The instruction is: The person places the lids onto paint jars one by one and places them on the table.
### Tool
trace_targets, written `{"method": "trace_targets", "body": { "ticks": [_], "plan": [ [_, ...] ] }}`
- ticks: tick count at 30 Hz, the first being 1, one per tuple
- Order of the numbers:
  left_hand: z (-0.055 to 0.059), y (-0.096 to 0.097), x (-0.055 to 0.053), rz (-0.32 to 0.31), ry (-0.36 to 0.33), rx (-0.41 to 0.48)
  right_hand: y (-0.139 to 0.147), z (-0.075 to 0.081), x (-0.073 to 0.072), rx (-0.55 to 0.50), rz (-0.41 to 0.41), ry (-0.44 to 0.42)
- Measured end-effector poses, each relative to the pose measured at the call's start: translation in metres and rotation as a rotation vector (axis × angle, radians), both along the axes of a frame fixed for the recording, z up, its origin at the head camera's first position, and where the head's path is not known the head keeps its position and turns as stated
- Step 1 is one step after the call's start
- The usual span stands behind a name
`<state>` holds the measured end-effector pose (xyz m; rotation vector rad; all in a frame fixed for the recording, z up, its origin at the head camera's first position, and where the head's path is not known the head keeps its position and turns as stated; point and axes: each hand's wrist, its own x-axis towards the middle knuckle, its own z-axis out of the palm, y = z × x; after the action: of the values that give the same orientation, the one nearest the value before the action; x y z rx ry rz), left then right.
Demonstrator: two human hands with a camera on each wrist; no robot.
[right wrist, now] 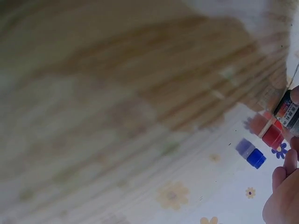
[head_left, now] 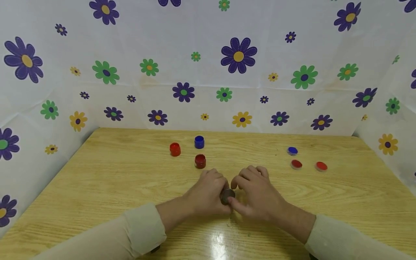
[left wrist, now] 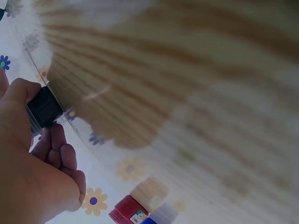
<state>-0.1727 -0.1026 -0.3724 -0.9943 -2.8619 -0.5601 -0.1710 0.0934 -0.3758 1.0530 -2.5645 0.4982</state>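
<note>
A small black paint jar with a dark round top is gripped by my left hand, low over the near middle of the table. My right hand is at the jar's top, thumb on the near edge and curled index finger at the far edge. In the left wrist view, the dark jar sits between the left hand's thumb and fingers. The right wrist view shows a printed label on the jar, partly covered by fingers.
Beyond my hands stand lidless paint jars: bright red, blue and dark red. To the right lie blue, dark red and red lids on the wooden table. A flowered cloth hangs behind.
</note>
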Motion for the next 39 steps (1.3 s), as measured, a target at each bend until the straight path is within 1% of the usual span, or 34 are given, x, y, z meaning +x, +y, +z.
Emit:
{"method": "trace_targets", "body": {
  "ticks": [8, 11, 13, 14, 16, 18, 21, 22, 24, 26, 29, 33, 36, 39],
  "plan": [
    [0.0007, -0.0006, -0.0007, 0.029, -0.056, -0.06, 0.0006, 0.0, -0.0001, 0.014, 0.029, -0.027],
    [0.0012, -0.0005, -0.0006, 0.035, -0.061, -0.07, 0.0008, 0.0005, 0.0, 0.021, 0.037, -0.041],
    [0.0011, -0.0006, -0.0002, 0.036, -0.045, -0.076, 0.0008, 0.0007, 0.0003, 0.03, 0.038, -0.045],
    [0.001, -0.0008, 0.0002, 0.035, -0.027, -0.072, 0.0008, 0.0006, 0.0004, 0.032, 0.04, -0.044],
    [0.0006, -0.0011, 0.0009, 0.025, 0.05, -0.063, 0.0007, 0.0005, 0.0004, 0.03, 0.042, -0.034],
    [-0.0003, -0.0014, 0.0013, 0.013, 0.154, -0.037, 0.0005, 0.0007, 0.0002, 0.009, 0.042, -0.018],
    [-0.0008, -0.0015, 0.0013, -0.001, 0.326, 0.015, 0.0002, 0.0012, -0.0006, -0.05, 0.047, 0.016],
    [-0.0008, -0.0014, 0.0011, -0.003, 0.37, 0.031, -0.0001, 0.0015, -0.0008, -0.071, 0.047, 0.027],
    [-0.0006, -0.0012, 0.0006, -0.005, 0.442, 0.05, -0.0007, 0.0019, -0.001, -0.106, 0.047, 0.051],
    [0.0, -0.0008, 0.0002, -0.003, 0.49, 0.056, -0.0012, 0.0026, -0.001, -0.128, 0.042, 0.075],
    [0.0003, -0.0002, -0.0002, -0.007, 0.532, 0.048, -0.0018, 0.0037, -0.0003, -0.138, 0.02, 0.098],
    [0.001, 0.0008, 0.0002, -0.024, 0.551, 0.047, -0.0011, 0.0043, 0.0011, -0.136, -0.016, 0.112],
    [0.0015, 0.0009, 0.0009, -0.028, 0.537, 0.063, -0.0009, 0.0041, 0.0016, -0.136, -0.035, 0.115],
    [0.0019, 0.0007, 0.0018, -0.02, 0.495, 0.081, -0.0007, 0.0045, 0.0018, -0.139, -0.046, 0.101]
  ]
}}
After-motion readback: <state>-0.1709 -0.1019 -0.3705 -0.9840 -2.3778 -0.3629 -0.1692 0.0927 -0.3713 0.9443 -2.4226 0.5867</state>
